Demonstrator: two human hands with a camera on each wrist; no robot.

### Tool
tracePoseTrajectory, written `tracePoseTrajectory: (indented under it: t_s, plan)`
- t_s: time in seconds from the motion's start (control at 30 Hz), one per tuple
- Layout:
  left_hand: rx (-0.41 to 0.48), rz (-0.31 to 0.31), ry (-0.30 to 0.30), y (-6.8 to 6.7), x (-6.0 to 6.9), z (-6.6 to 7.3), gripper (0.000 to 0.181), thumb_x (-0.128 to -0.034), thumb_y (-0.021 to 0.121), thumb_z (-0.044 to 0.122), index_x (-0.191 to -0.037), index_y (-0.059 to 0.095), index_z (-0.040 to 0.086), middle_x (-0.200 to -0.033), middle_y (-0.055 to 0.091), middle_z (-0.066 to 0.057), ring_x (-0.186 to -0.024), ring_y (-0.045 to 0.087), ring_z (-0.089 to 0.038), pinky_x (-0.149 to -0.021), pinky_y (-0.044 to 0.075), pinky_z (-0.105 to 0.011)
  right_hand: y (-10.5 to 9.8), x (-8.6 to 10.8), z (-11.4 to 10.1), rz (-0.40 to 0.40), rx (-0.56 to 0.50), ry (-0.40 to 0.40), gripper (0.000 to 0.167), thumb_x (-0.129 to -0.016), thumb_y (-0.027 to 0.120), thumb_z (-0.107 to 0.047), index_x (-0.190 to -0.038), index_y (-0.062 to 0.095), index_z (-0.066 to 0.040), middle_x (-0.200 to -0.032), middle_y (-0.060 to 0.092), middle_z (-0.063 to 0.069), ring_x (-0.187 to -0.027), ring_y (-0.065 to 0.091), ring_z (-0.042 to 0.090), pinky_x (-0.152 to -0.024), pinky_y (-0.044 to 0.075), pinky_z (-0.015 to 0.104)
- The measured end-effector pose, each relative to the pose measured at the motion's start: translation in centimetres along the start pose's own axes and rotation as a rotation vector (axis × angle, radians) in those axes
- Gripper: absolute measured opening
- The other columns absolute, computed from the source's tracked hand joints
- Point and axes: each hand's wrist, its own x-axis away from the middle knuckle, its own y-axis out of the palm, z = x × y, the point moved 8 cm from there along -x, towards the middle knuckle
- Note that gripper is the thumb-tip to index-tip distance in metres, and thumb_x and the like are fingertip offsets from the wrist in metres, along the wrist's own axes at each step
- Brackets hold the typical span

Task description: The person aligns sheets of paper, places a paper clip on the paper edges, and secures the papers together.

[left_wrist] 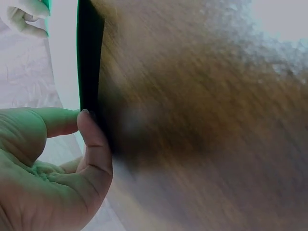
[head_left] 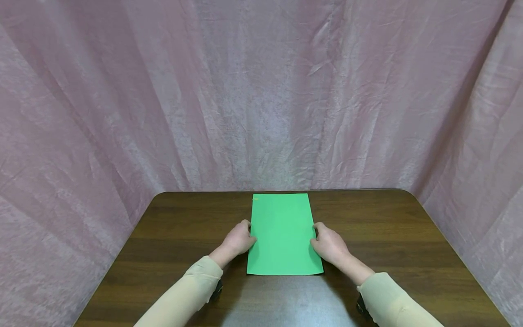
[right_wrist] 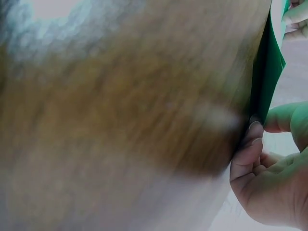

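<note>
A sheet of green paper [head_left: 282, 234] is at the middle of the wooden table, its long sides running away from me. My left hand [head_left: 239, 237] pinches its left edge between thumb and fingers. On the opposite edge my right hand [head_left: 328, 244] pinches the paper in the same way. The left wrist view has the left hand [left_wrist: 62, 163] with thumb and fingertip meeting at the sheet's edge. In the right wrist view the right hand [right_wrist: 274, 168] grips the dark green underside [right_wrist: 264, 72], and a gap shows between sheet and tabletop there.
The brown wooden table [head_left: 184, 227] has rounded far corners. Pink velvet curtains [head_left: 261, 91] hang behind it and along both sides. Light reflects off the tabletop near the front.
</note>
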Motion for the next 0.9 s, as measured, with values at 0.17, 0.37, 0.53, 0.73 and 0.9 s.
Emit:
tracePoseTrajectory:
  t_s: [0.17,0.37,0.53,0.73,0.9]
  plan:
    - [-0.055,0.0,-0.012,-0.13,0.26,0.41,0.045,-0.094,0.069,0.007,-0.132,0.051,-0.011,-0.111,0.063,-0.019,-0.092,0.06,-0.026,-0.082,0.053,-0.043,0.13,-0.09,-0.1,0.002,0.026,-0.013,0.045,-0.095,0.061,-0.009,-0.137,0.054,0.006,-0.072,0.055,0.002,-0.062,0.048,0.017,-0.055,0.037,0.032]
    - [-0.089,-0.007,-0.025,-0.05,0.52,0.65,0.045,-0.0958,0.069,0.009,-0.132,0.051,-0.009,-0.117,0.059,-0.023,-0.098,0.06,-0.029,-0.087,0.053,-0.045,0.04,-0.15,-0.18,0.014,0.089,-0.024,0.042,-0.094,0.063,-0.011,-0.133,0.058,0.005,-0.093,0.069,0.009,-0.072,0.055,0.02,-0.065,0.048,0.039]
    - [-0.116,-0.015,-0.03,0.1,0.46,0.62,0.045,-0.0966,0.069,0.011,-0.133,0.052,-0.009,-0.119,0.057,-0.024,-0.099,0.06,-0.029,-0.088,0.053,-0.045,-0.09,0.03,-0.28,0.005,0.113,-0.027,0.042,-0.095,0.063,-0.012,-0.133,0.058,0.004,-0.113,0.07,0.018,-0.076,0.06,0.021,-0.067,0.05,0.042]
    - [-0.16,-0.023,-0.002,0.14,0.55,0.86,0.043,-0.0984,0.068,0.012,-0.132,0.052,-0.009,-0.115,0.055,-0.023,-0.09,0.057,-0.027,-0.082,0.053,-0.043,-0.2,0.12,-0.17,-0.004,0.117,-0.019,0.044,-0.094,0.064,-0.015,-0.133,0.058,0.003,-0.105,0.071,0.016,-0.069,0.053,0.021,-0.059,0.044,0.037]
    - [-0.155,-0.013,0.008,0.18,0.67,0.89,0.046,-0.0992,0.067,0.013,-0.137,0.051,-0.007,-0.12,0.054,-0.025,-0.086,0.058,-0.026,-0.078,0.053,-0.042,-0.26,0.04,-0.1,0.006,0.117,-0.023,0.043,-0.093,0.064,-0.016,-0.132,0.059,0.002,-0.103,0.072,0.016,-0.068,0.053,0.021,-0.058,0.043,0.036]
